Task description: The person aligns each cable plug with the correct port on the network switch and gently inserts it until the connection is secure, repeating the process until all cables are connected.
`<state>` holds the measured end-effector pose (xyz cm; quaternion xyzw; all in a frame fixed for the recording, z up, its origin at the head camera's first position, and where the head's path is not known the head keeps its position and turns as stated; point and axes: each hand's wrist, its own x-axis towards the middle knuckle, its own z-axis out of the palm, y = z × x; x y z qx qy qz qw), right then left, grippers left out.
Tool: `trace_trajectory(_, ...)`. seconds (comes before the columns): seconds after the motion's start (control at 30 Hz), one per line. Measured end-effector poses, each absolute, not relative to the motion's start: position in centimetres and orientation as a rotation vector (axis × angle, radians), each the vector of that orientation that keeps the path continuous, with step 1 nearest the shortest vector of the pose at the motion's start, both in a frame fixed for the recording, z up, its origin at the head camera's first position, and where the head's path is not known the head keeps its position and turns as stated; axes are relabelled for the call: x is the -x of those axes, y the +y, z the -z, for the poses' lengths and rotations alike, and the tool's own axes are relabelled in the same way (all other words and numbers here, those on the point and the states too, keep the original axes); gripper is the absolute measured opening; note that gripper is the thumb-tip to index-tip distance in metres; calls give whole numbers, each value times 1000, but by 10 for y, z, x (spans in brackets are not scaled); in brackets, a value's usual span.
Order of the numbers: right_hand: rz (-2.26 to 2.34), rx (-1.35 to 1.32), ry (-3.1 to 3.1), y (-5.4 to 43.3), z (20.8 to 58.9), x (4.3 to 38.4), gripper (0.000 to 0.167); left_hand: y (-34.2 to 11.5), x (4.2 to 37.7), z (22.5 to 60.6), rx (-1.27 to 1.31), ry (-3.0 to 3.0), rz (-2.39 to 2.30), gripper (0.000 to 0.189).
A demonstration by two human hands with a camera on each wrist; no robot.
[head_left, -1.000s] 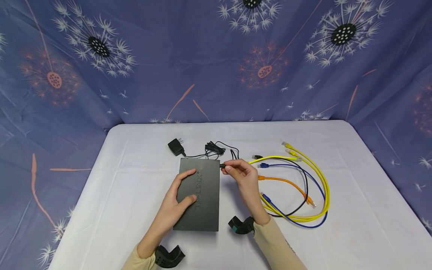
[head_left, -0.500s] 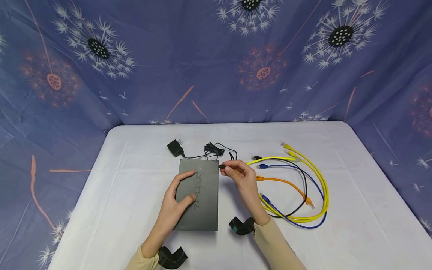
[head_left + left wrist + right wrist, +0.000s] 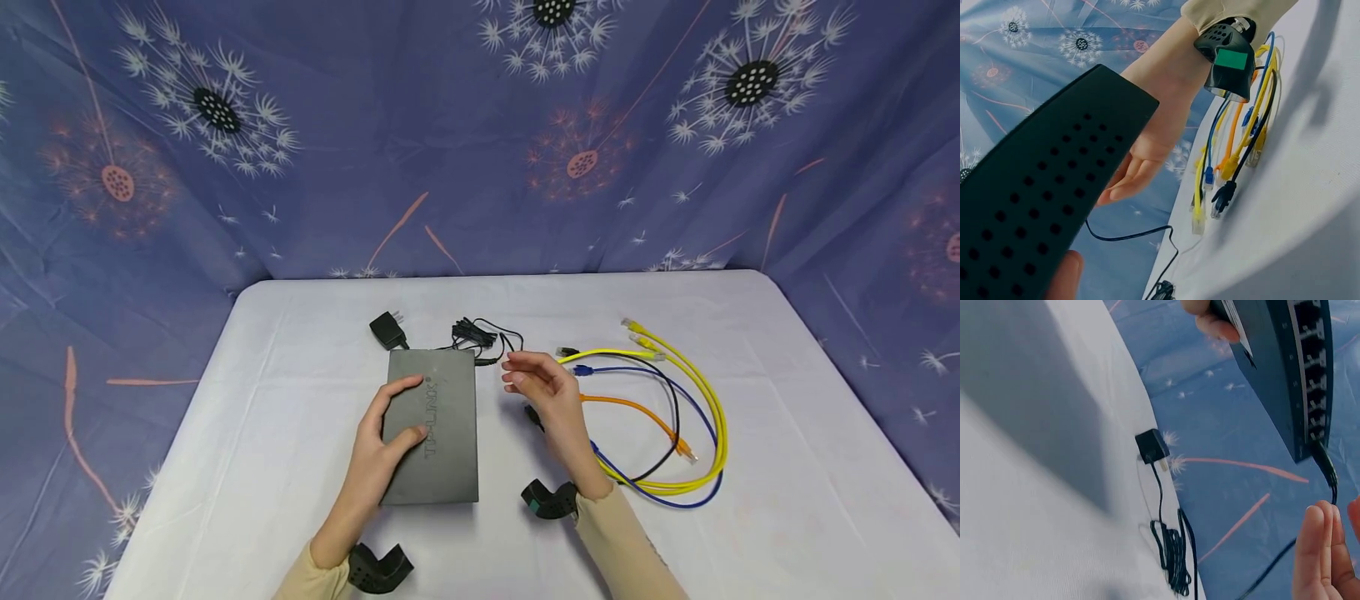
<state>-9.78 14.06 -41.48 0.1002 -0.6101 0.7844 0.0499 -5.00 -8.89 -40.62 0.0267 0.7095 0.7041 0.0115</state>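
Note:
My left hand (image 3: 378, 450) grips a dark grey TP-LINK network switch (image 3: 450, 433). In the head view its thumb and one finger lie on the top face. Fingertips (image 3: 1217, 326) appear at the underside in the right wrist view. A black power plug (image 3: 1322, 461) sits in the end of the switch's port side, beside a row of sockets. My right hand (image 3: 551, 396) is just right of the plug, fingers loosely extended and holding nothing. The left wrist view shows the switch's vented side (image 3: 1041, 194) in front of my right hand (image 3: 1141, 165).
A black adapter (image 3: 388, 330) and its bundled cord (image 3: 474, 332) lie behind the switch. On the right, yellow, blue, orange and black network cables (image 3: 723, 417) lie in loops on the white table (image 3: 795, 517). A patterned blue curtain (image 3: 480, 167) hangs behind.
My right hand has let go of the plug and drawn back slightly to the right. The plug stays in the switch. The switch and my left hand have shifted a little left.

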Motion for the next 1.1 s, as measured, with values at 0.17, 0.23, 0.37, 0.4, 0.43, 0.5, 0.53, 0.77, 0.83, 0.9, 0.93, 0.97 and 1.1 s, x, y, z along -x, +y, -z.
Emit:
trace_trajectory(0.17, -2338, -264, -1905, 151, 418, 99, 29, -90, 50, 407, -90, 2195, -2213, 58)
trace_trajectory(0.23, -2323, -237, -1928, 156, 419, 100, 29, -90, 50, 407, -92, 2196, -2212, 58)
trace_trajectory(0.37, -2297, -154, -1992, 166, 421, 102, 29, -90, 50, 407, -80, 2194, -2216, 58)
trace_trajectory(0.4, -2293, -129, -2010, 168, 421, 102, 29, -90, 50, 407, -75, 2192, -2219, 58)
trace_trajectory(0.43, -2289, -107, -2029, 171, 422, 103, 29, -90, 50, 408, -71, 2190, -2222, 58)
trace_trajectory(0.5, -2280, -73, -2063, 176, 423, 103, 29, -90, 50, 408, -64, 2188, -2227, 57)
trace_trajectory(0.53, -2269, -62, -2086, 178, 424, 103, 30, -91, 50, 408, -61, 2190, -2228, 57)
trace_trajectory(0.77, -2205, -10, -2210, 194, 430, 104, 32, -92, 49, 409, -38, 2190, -2233, 57)
trace_trajectory(0.83, -2211, 11, -2217, 197, 431, 104, 33, -92, 49, 409, -34, 2194, -2230, 57)
trace_trajectory(0.9, -2209, 31, -2224, 199, 432, 104, 34, -92, 48, 409, -28, 2197, -2225, 57)
trace_trajectory(0.93, -2211, 38, -2221, 200, 433, 104, 33, -92, 48, 409, -27, 2200, -2222, 57)
trace_trajectory(0.97, -2213, 41, -2220, 201, 434, 104, 34, -93, 48, 410, -25, 2201, -2219, 57)
trace_trajectory(1.1, -2214, 59, -2225, 203, 437, 103, 33, -93, 48, 410, -15, 2205, -2211, 57)
